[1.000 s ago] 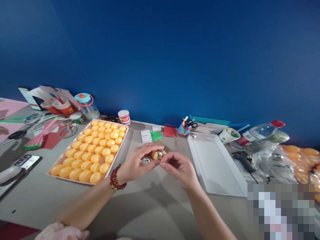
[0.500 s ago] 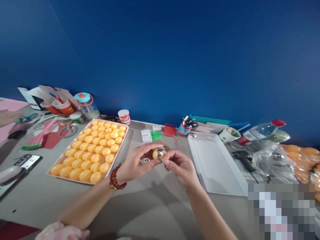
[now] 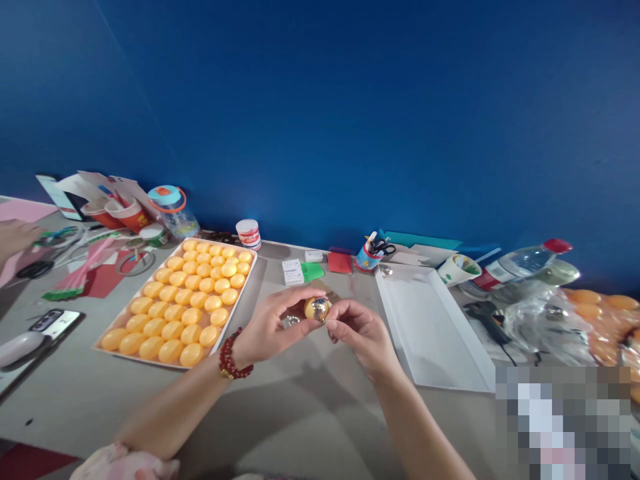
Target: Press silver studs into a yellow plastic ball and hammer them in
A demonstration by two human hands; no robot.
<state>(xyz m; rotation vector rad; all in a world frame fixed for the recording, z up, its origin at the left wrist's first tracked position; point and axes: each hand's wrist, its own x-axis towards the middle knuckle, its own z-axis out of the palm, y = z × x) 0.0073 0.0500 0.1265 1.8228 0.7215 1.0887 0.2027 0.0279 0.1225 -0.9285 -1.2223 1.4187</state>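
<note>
My left hand (image 3: 270, 323), wearing a red bead bracelet (image 3: 229, 359), grips an orange-yellow plastic ball (image 3: 311, 309) between thumb and fingers. A shiny silver metal piece (image 3: 321, 307) sits against the ball's right side. My right hand (image 3: 367, 333) is closed in a pinch at the lower right edge of that silver piece; the fingers hide exactly what they touch. Below my left fingers, another small silver piece (image 3: 293, 321) lies on the table, partly covered. Left of my hands, a shallow tray (image 3: 99, 350) holds rows of the same orange balls.
A long white tray (image 3: 435, 327) lies to the right, with a glue gun (image 3: 487, 323), a plastic bottle (image 3: 523, 262) and bagged orange balls (image 3: 595, 307) beyond. Ahead stand a pen cup (image 3: 367, 258) and small white boxes (image 3: 293, 272). Another person's hand (image 3: 17, 239) is far left.
The ball and silver piece have shifted very slightly left between my fingers. At the far left, the other person's hand has moved a little.
</note>
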